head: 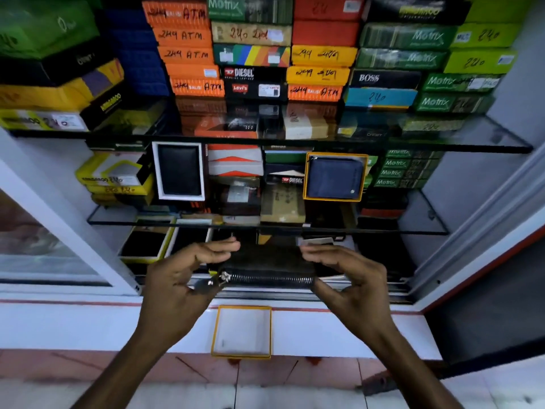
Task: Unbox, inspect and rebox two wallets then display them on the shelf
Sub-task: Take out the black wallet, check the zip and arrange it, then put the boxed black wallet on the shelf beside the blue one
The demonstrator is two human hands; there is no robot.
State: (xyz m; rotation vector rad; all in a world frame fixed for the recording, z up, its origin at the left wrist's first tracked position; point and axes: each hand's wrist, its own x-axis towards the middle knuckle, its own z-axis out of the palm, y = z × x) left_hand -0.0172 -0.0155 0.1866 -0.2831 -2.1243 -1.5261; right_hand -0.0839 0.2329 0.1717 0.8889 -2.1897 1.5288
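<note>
Glass shelves point(295, 141) packed with coloured wallet boxes fill the upper frame of a shop cabinet. At centre, a person's left hand point(182, 278) and right hand point(351, 278) each grip one end of a black zip wallet point(267, 268), fingers curled around it. Its empty orange-rimmed box point(241, 332) lies just below on the white ledge point(88, 326).

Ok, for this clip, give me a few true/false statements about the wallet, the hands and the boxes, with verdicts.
1. Both hands, left hand and right hand, hold a black zip wallet. True.
2. The orange-rimmed box on the ledge holds a wallet. False: it is empty.
3. A blue wallet stands displayed in an orange-rimmed box on the middle shelf. True.
4. The zipper pull is at the right hand. False: it is beside the left hand.
</note>
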